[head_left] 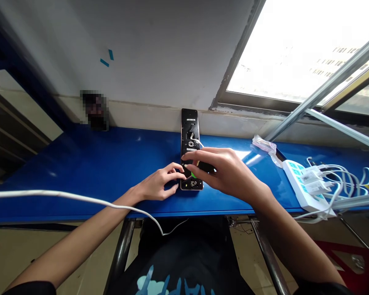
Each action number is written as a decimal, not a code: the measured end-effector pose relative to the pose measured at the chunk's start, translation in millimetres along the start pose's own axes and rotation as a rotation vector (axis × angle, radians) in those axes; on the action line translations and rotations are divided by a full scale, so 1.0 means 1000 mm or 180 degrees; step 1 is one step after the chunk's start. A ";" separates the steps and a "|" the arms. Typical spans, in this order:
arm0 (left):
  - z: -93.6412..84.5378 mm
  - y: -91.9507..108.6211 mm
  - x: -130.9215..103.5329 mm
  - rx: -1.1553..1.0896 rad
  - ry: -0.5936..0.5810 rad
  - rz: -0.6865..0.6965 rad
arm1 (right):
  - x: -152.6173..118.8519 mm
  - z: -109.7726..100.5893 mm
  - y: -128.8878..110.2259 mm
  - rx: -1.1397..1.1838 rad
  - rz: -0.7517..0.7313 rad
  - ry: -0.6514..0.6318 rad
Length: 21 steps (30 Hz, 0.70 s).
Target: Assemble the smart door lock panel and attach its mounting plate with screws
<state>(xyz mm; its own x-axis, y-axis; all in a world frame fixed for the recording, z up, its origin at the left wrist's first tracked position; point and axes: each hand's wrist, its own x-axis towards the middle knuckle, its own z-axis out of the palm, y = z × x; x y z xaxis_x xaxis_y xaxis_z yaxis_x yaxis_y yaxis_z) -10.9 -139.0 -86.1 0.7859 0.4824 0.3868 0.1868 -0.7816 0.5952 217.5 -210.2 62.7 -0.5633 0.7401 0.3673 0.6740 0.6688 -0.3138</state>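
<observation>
A long, narrow black panel (188,116), which looks like the back of an electronic door lock, lies lengthwise on the blue tabletop (119,155), its far end by the wall. A white cable (198,141) is attached to its upper half. My left hand (160,182) comes in from the left; its spread fingertips touch the panel's left edge and lower face. Over the panel's middle, my right hand (224,166) is closed in a pinch. Beneath its fingers shows a small green piece (193,174); what the fingers hold is mostly hidden.
At the right lies a white power strip (295,180) with plugged-in chargers (312,176) and tangled white cables (346,172). A crumpled plastic wrapper (264,143) sits behind it. Another white cable (80,198) crosses over my left forearm. A metal bar (326,78) slants past the window.
</observation>
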 end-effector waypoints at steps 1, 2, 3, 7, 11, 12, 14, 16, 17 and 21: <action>-0.001 0.000 0.000 0.0007 -0.0004 -0.0009 | -0.001 0.000 -0.001 0.0053 0.0001 -0.0015; -0.001 0.001 0.000 0.0017 -0.0009 -0.0022 | -0.001 -0.001 -0.002 0.0072 0.0006 -0.0035; -0.002 0.002 0.000 0.0027 -0.0009 -0.0034 | -0.001 -0.001 -0.002 0.0062 0.0019 -0.0050; -0.004 0.003 0.000 0.0066 -0.0008 -0.0047 | -0.002 -0.002 -0.003 -0.0035 0.0177 0.0034; -0.003 0.002 -0.001 0.0106 -0.0002 -0.0020 | -0.003 -0.002 0.001 -0.0001 0.0240 0.0218; -0.003 0.002 -0.001 0.0101 -0.0012 -0.0022 | -0.003 -0.002 0.002 -0.0003 0.0226 0.0187; -0.003 0.002 -0.001 0.0094 -0.0028 -0.0036 | -0.003 -0.002 0.002 -0.0085 0.0207 0.0111; -0.003 0.002 -0.001 0.0110 -0.0031 -0.0053 | -0.003 -0.002 0.001 -0.0212 0.0222 0.0091; -0.003 0.003 -0.001 0.0117 -0.0029 -0.0057 | -0.003 -0.001 0.001 -0.0255 0.0231 0.0111; -0.004 0.003 0.000 0.0110 -0.0022 -0.0035 | -0.002 -0.001 0.001 -0.0204 0.0182 0.0130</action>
<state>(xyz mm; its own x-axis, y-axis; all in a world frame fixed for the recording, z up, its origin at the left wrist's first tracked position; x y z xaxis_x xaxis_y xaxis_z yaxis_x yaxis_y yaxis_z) -12.4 -140.1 -81.6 0.7878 0.4884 0.3753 0.2157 -0.7895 0.5746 219.9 -211.2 62.9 -0.5040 0.7725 0.3863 0.7344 0.6187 -0.2791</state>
